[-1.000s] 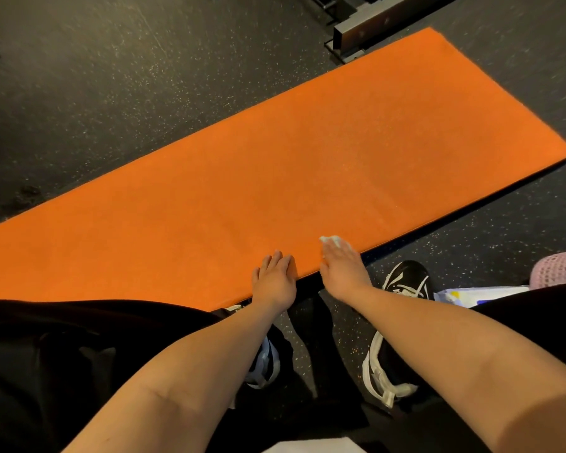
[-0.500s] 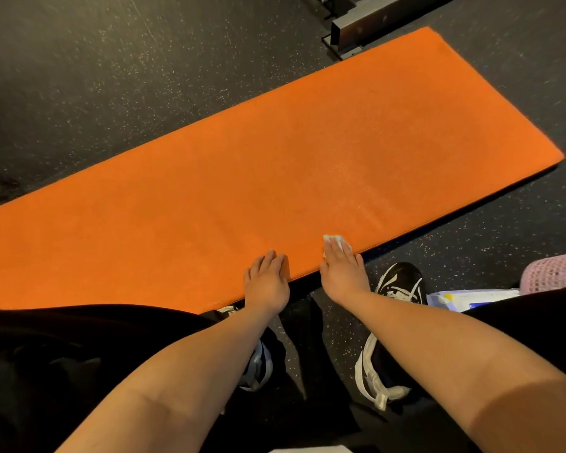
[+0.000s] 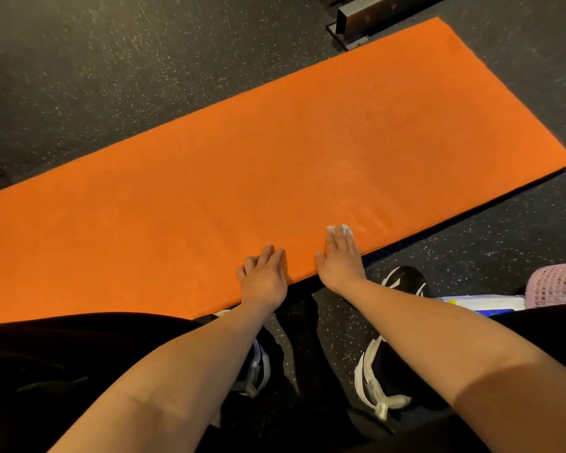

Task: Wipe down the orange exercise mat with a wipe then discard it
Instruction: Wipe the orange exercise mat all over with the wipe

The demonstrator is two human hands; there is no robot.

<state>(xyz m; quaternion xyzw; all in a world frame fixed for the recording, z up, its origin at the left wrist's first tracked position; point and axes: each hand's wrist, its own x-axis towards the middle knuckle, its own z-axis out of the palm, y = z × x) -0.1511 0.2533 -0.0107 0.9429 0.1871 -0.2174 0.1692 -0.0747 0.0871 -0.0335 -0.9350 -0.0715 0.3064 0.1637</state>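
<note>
The orange exercise mat (image 3: pixel 275 152) lies diagonally across the dark speckled floor. My right hand (image 3: pixel 339 258) lies flat on the mat's near edge, fingers straight, pressing a small white wipe (image 3: pixel 340 229) that peeks out past the fingertips. My left hand (image 3: pixel 263 277) rests on the same near edge a little to the left, fingers relaxed on the mat, holding nothing.
My two black-and-white shoes (image 3: pixel 402 282) stand on the floor just below the mat's edge. A white and blue wipes pack (image 3: pixel 481 304) and a pink mesh item (image 3: pixel 559 284) lie at the right. A dark metal equipment base (image 3: pixel 366 18) sits beyond the mat's far end.
My right hand with the wipe has slid slightly up onto the mat, its fingers now straighter. My left hand stays on the edge. The view shifted slightly.
</note>
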